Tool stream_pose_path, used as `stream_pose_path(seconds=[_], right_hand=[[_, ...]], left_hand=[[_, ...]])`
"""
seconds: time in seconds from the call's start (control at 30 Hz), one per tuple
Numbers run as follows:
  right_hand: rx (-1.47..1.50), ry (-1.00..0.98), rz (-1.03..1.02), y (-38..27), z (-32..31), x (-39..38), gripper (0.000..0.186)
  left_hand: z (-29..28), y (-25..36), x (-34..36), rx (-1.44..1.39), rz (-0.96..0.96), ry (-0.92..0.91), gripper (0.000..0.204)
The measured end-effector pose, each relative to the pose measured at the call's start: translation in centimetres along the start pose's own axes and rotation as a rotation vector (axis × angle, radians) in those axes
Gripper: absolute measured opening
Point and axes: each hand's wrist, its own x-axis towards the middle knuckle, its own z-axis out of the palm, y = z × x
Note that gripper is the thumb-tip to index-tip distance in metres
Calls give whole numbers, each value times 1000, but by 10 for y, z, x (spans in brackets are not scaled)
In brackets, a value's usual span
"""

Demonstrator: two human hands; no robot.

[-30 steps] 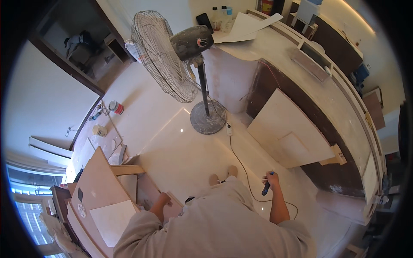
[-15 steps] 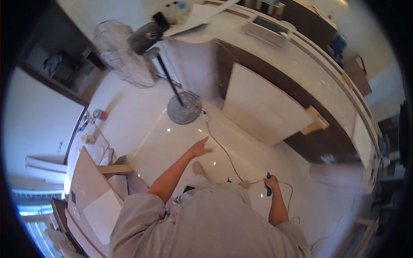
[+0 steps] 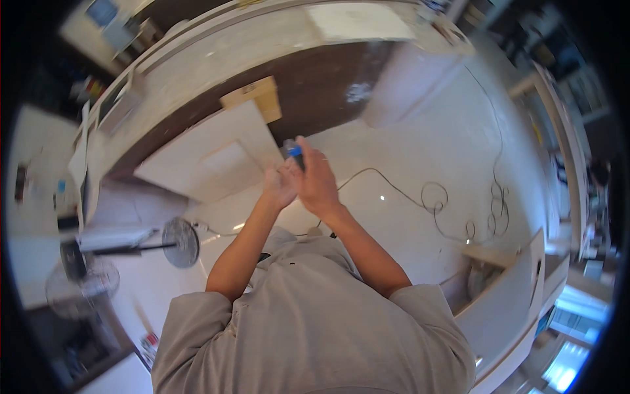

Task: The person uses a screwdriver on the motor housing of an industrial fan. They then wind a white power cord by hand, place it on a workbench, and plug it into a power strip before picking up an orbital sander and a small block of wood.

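Note:
My right hand (image 3: 319,184) is closed round a small dark tool with a blue band (image 3: 294,153); its greyish end points away from me, and its exact kind is too blurred to make out. My left hand (image 3: 281,186) is close against the right one, beside the tool's lower part. Its fingers are smeared and partly hidden, so whether they grip the tool does not show. Beyond both hands, a large pale panel (image 3: 190,157) leans on the dark brown front of a long counter (image 3: 321,79).
A yellowish board (image 3: 270,98) stands behind the panel. Cable (image 3: 374,169) runs in loops over the glossy floor. A pedestal fan's round base (image 3: 180,241) is at left. Wooden panelling (image 3: 499,322) stands at lower right. A white sheet (image 3: 359,22) lies on the counter.
My view has swung round to the right, so the fan is farther left and the wooden panelling is now at right. My hands, apart before, have come together in front with the tool.

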Motion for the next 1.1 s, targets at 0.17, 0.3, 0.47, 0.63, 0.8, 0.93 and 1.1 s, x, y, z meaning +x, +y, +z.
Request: stream_pose_path(seconds=[0.17, 0.3, 0.47, 0.63, 0.8, 0.93, 1.1], right_hand=[[-494, 121, 283, 166, -93, 51, 55], [-486, 340, 485, 221, -166, 50, 52], [-430, 100, 569, 243, -149, 79, 50], [-388, 344, 352, 257, -199, 146, 54], [162, 584, 341, 305, -275, 175, 48], [270, 480, 597, 340, -335, 139, 35], [328, 628, 1013, 444, -394, 31, 24]], left_hand=[[78, -97, 76, 342, -553, -388, 79], [100, -132, 142, 419, -716, -285, 80], [134, -210, 234, 258, -659, -338, 61], [134, -260, 349, 366, -578, -186, 41], [237, -320, 405, 468, -732, -403, 29], [306, -369, 463, 762, -559, -209, 17], [337, -411, 544, 1484, -374, -363, 36]])
